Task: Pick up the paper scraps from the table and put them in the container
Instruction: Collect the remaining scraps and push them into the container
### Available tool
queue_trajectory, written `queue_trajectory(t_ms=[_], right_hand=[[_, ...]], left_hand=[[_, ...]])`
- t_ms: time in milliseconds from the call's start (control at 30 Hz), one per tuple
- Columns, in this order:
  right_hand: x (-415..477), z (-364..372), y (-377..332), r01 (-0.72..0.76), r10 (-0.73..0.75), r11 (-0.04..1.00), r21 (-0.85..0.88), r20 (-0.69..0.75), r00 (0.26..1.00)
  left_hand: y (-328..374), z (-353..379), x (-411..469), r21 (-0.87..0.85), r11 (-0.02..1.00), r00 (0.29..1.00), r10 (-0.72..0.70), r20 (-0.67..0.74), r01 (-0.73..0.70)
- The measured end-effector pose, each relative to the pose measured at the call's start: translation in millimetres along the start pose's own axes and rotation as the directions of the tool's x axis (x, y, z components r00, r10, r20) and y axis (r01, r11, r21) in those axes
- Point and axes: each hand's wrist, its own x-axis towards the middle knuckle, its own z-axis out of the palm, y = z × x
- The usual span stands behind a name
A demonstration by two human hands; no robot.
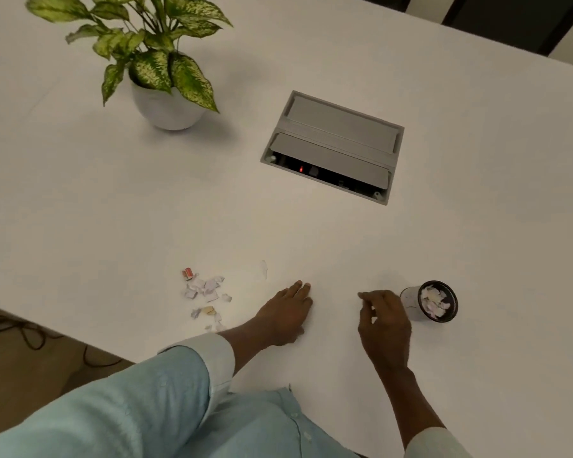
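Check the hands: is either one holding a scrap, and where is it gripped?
Left hand rests flat on the table, holding nothing. Right hand, beside the container, has curled fingers; no scrap visible in it, so cannot tell.

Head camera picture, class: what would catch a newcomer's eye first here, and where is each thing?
Two bare hands lie low over the white table, the left hand flat and the right hand beside a small dark container already holding paper. A cluster of paper scraps lies to the left of the hands. Farther back stand a potted plant and a grey socket box sunk into the tabletop.
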Motion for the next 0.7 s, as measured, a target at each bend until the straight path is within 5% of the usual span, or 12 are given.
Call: queue_trajectory(t_ms=[200,367,533,700], right_hand=[[-21.7,47.9,-49.1,0.04,-0.045,0.999,0.026,0.23,0.972],[-49.7,83.4,-84.7,-0.002,-0.031,0.998,0.066,0.484,0.875],[-74.5,112.0,-114.1,-0.161,0.12,0.987,-0.008,0.705,0.699],[-88.2,130.6,-138.5,-0.239,0.19,0.97,-0.036,0.723,0.665]], left_hand=[[-43.6,23.0,-67.7,-0.131,0.984,0.949,-0.151,-0.277,0.119],[-95.2,36.1,-124.5,-0.179,0.939,0.842,-0.343,-0.417,0.294],[-128.6,48.4,-156.8,-0.121,0.938,0.89,-0.346,-0.296,0.324],[-130.7,55.9,-160.0,-0.139,0.944,0.927,-0.321,-0.196,0.298]])
